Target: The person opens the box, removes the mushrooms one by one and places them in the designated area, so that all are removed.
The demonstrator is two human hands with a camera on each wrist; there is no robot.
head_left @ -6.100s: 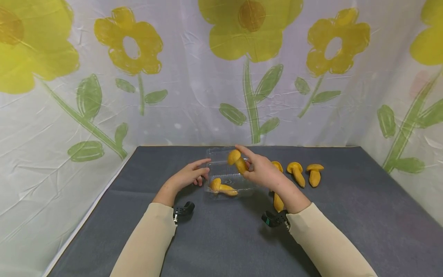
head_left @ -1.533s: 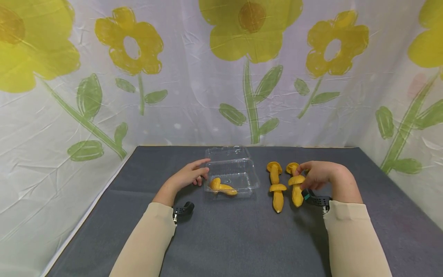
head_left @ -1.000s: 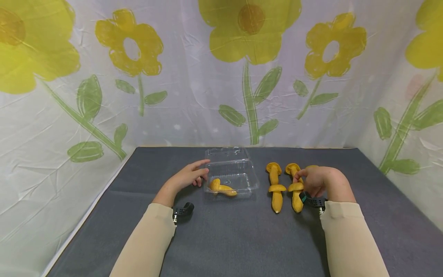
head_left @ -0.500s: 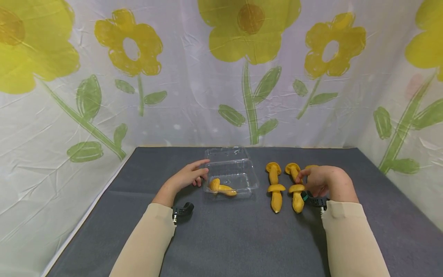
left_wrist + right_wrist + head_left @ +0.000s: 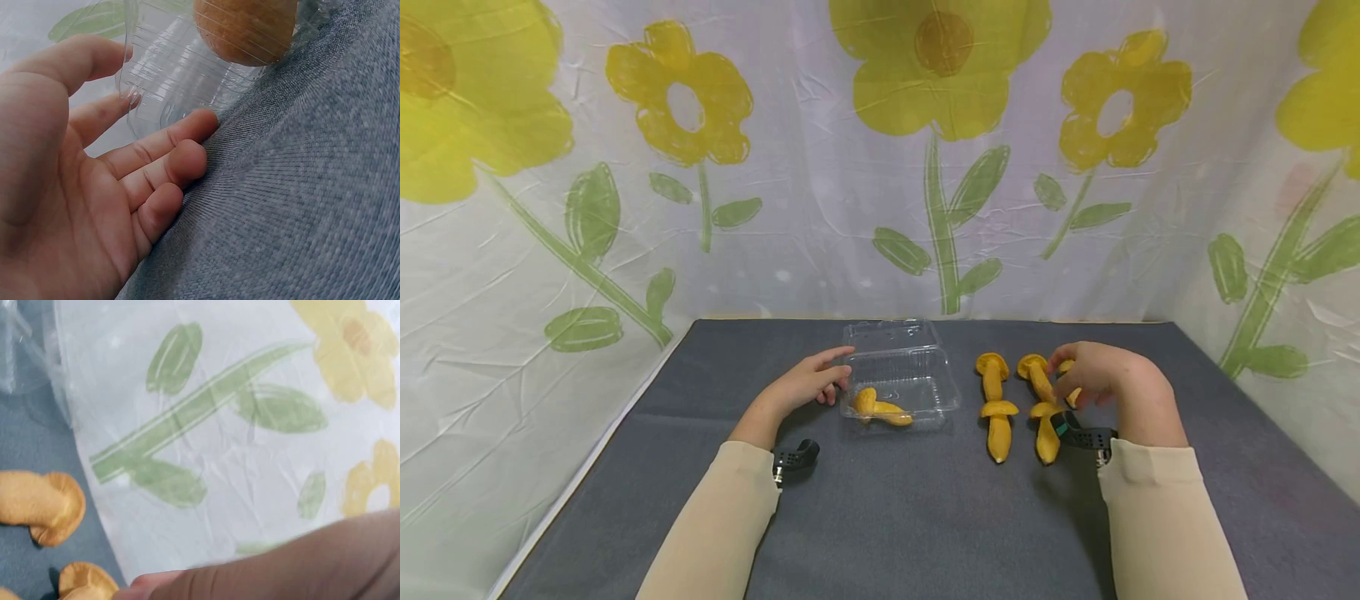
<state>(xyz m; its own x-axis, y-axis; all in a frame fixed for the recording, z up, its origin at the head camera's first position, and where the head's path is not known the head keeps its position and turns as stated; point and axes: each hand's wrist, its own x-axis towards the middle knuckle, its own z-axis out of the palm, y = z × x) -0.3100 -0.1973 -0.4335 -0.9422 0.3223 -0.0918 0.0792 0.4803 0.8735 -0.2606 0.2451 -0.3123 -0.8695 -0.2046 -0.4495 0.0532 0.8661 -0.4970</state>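
Note:
My left hand [image 5: 801,387] reaches to the left side of an open clear plastic clamshell box [image 5: 951,385]; its fingertips touch the wall in the left wrist view. One yellow-brown mushroom [image 5: 891,412] lies inside. Over the rows to the right hovers my right hand [image 5: 1108,375], fingers loosely bent, holding nothing. Just below its fingertips lies a front mushroom [image 5: 1047,442], end to end with a back mushroom [image 5: 1033,367]. Left of these, another pair lines up: a back mushroom [image 5: 992,383] and a front one [image 5: 999,437]. A further mushroom [image 5: 1072,398] is partly hidden behind the right hand.
A dark grey cloth [image 5: 910,517] covers the table. White curtains with painted yellow flowers [image 5: 805,208] stand along the back and both sides. The box's lid [image 5: 891,335] lies folded back toward the curtain. Each wrist wears a black camera band [image 5: 797,456].
Earlier my right hand held a mushroom over the box. It has since set it down before the middle back mushroom, nudged it, let go and lifted slightly. The left hand stays put.

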